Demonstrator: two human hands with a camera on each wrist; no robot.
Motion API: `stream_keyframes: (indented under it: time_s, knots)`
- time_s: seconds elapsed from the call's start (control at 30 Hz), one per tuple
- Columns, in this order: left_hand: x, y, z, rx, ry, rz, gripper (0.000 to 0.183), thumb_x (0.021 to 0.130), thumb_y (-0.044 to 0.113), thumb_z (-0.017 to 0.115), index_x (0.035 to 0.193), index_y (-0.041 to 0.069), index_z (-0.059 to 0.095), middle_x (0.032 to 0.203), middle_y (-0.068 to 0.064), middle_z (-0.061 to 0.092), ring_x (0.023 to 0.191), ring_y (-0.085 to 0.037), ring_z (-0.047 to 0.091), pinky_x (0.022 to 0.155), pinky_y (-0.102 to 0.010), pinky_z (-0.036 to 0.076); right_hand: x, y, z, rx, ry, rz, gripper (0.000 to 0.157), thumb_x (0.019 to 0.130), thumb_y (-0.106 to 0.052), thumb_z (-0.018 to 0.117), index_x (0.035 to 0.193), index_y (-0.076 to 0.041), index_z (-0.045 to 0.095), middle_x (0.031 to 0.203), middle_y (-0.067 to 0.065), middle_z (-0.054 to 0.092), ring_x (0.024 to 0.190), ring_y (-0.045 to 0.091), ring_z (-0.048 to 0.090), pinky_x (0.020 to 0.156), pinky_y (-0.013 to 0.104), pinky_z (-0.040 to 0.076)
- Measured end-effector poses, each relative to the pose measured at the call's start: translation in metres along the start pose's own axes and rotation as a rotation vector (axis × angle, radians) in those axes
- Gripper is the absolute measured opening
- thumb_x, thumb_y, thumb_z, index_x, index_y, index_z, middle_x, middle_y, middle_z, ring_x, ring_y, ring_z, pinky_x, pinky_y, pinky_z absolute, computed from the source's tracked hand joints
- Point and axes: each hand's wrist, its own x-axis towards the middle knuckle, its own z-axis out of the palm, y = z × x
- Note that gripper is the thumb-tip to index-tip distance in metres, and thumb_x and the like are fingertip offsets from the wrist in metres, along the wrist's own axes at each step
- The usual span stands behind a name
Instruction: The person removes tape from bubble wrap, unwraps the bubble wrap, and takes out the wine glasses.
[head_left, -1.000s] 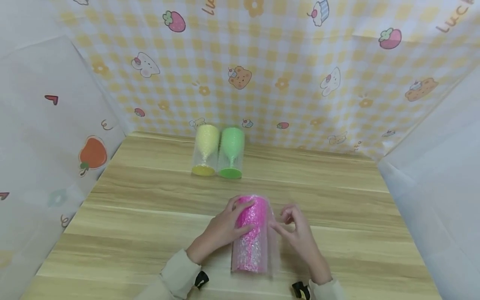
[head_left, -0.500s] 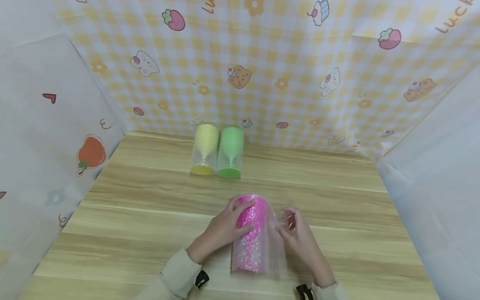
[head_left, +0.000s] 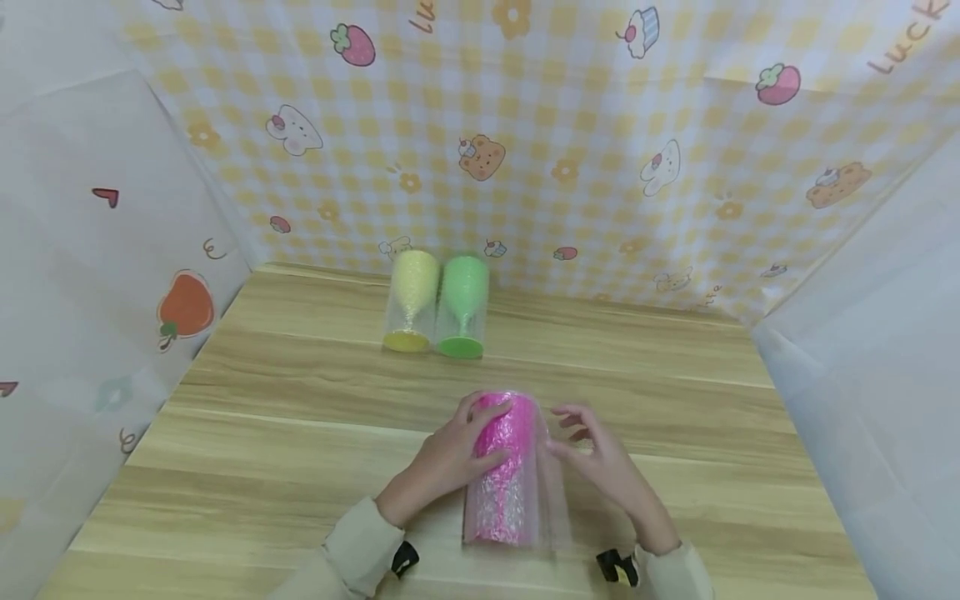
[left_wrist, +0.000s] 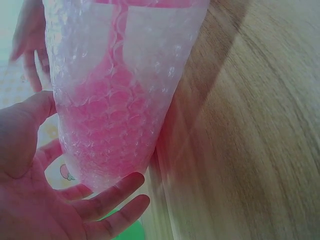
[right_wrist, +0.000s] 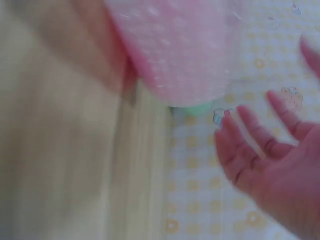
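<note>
A pink goblet wrapped in bubble wrap lies on the table, its bowl end pointing away from me. My left hand holds it from the left, thumb and fingers curved round the wrapped bowl. A loose flap of bubble wrap sticks out along the right side. Beside that flap is my right hand, with its thumb close to the wrap's edge. In the right wrist view its blurred fingers are spread loosely, apart from the wrapped goblet.
Farther back, a yellow goblet and a green goblet, both in clear wrap, are side by side near the rear edge of the wooden table. Behind them hangs a yellow checked cloth. White sheets flank the table.
The loose flap swung outward to the right with my right hand, then came back slightly. My right hand's fingers are now more spread. My left hand has stayed in place on the goblet.
</note>
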Motion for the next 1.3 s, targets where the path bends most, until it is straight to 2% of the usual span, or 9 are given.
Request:
stream_keyframes:
  time_s: [0.1, 0.23, 0.33, 0.43, 0.67, 0.83, 0.97, 1.2, 1.3]
  knots:
    - [0.000, -0.002, 0.001, 0.005, 0.000, 0.005, 0.066, 0.087, 0.042, 0.062, 0.144, 0.030, 0.032, 0.152, -0.012, 0.021, 0.097, -0.035, 0.062, 0.064, -0.037, 0.055, 0.020, 0.002, -0.005, -0.037, -0.026, 0.033, 0.034, 0.088, -0.016, 0.062, 0.117, 0.001, 0.056, 0.110, 0.017, 0.061, 0.094, 0.025, 0.057, 0.081, 0.035, 0.052]
    - [0.000, -0.002, 0.002, 0.008, -0.007, 0.010, 0.066, 0.086, 0.042, 0.062, 0.144, 0.030, 0.032, 0.152, -0.013, 0.021, 0.094, -0.033, 0.062, 0.061, -0.034, 0.054, 0.044, 0.007, -0.005, -0.147, -0.095, 0.089, 0.031, 0.088, -0.020, 0.062, 0.113, -0.001, 0.061, 0.103, 0.012, 0.066, 0.089, 0.020, 0.060, 0.079, 0.032, 0.052]
    - [0.000, -0.002, 0.002, 0.006, -0.014, 0.020, 0.066, 0.086, 0.042, 0.062, 0.144, 0.030, 0.032, 0.152, -0.013, 0.021, 0.093, -0.033, 0.062, 0.059, -0.030, 0.053, 0.055, 0.007, -0.003, -0.210, -0.148, 0.124, 0.029, 0.088, -0.023, 0.063, 0.111, -0.005, 0.064, 0.101, 0.007, 0.067, 0.088, 0.017, 0.060, 0.076, 0.031, 0.052]
    - [0.000, -0.001, 0.001, 0.002, -0.018, 0.029, 0.066, 0.087, 0.041, 0.062, 0.144, 0.029, 0.032, 0.152, -0.014, 0.021, 0.092, -0.033, 0.062, 0.058, -0.029, 0.052, 0.060, 0.005, -0.002, -0.250, -0.160, 0.130, 0.024, 0.088, -0.023, 0.063, 0.105, -0.008, 0.068, 0.097, 0.005, 0.068, 0.086, 0.016, 0.060, 0.073, 0.029, 0.051]
    - [-0.001, -0.001, 0.000, -0.003, -0.013, 0.024, 0.066, 0.087, 0.042, 0.061, 0.144, 0.028, 0.032, 0.152, -0.013, 0.020, 0.090, -0.033, 0.063, 0.057, -0.028, 0.051, 0.066, -0.001, 0.002, -0.355, -0.120, 0.111, 0.012, 0.088, -0.021, 0.062, 0.092, -0.011, 0.069, 0.082, -0.001, 0.067, 0.070, 0.008, 0.056, 0.061, 0.021, 0.049]
    - [-0.001, -0.002, 0.001, -0.001, -0.011, 0.022, 0.066, 0.087, 0.043, 0.061, 0.144, 0.029, 0.032, 0.152, -0.012, 0.020, 0.095, -0.034, 0.062, 0.060, -0.031, 0.053, 0.067, 0.004, 0.005, -0.389, -0.082, 0.130, 0.009, 0.088, -0.016, 0.061, 0.088, -0.009, 0.066, 0.076, 0.000, 0.064, 0.064, 0.007, 0.054, 0.057, 0.018, 0.048]
    - [-0.001, -0.003, 0.001, -0.005, -0.010, 0.023, 0.066, 0.087, 0.043, 0.060, 0.144, 0.030, 0.031, 0.152, -0.013, 0.019, 0.099, -0.036, 0.061, 0.062, -0.034, 0.054, 0.064, 0.014, 0.007, -0.366, -0.053, 0.178, 0.008, 0.089, -0.013, 0.057, 0.086, -0.007, 0.062, 0.075, 0.002, 0.061, 0.064, 0.010, 0.052, 0.058, 0.020, 0.047]
    - [-0.002, -0.006, 0.000, -0.007, 0.005, 0.016, 0.066, 0.086, 0.043, 0.062, 0.144, 0.031, 0.032, 0.152, -0.012, 0.020, 0.091, -0.033, 0.062, 0.054, -0.026, 0.049, 0.055, 0.037, 0.005, -0.336, -0.001, 0.296, 0.010, 0.088, -0.009, 0.052, 0.081, -0.005, 0.057, 0.071, 0.004, 0.055, 0.064, 0.014, 0.048, 0.058, 0.023, 0.043]
    - [-0.002, -0.007, 0.001, -0.008, 0.011, 0.020, 0.066, 0.086, 0.044, 0.061, 0.144, 0.031, 0.032, 0.152, -0.012, 0.020, 0.096, -0.035, 0.061, 0.057, -0.029, 0.052, 0.052, 0.044, 0.004, -0.338, -0.002, 0.322, 0.010, 0.088, -0.010, 0.052, 0.081, -0.004, 0.057, 0.072, 0.005, 0.054, 0.065, 0.014, 0.049, 0.057, 0.024, 0.043]
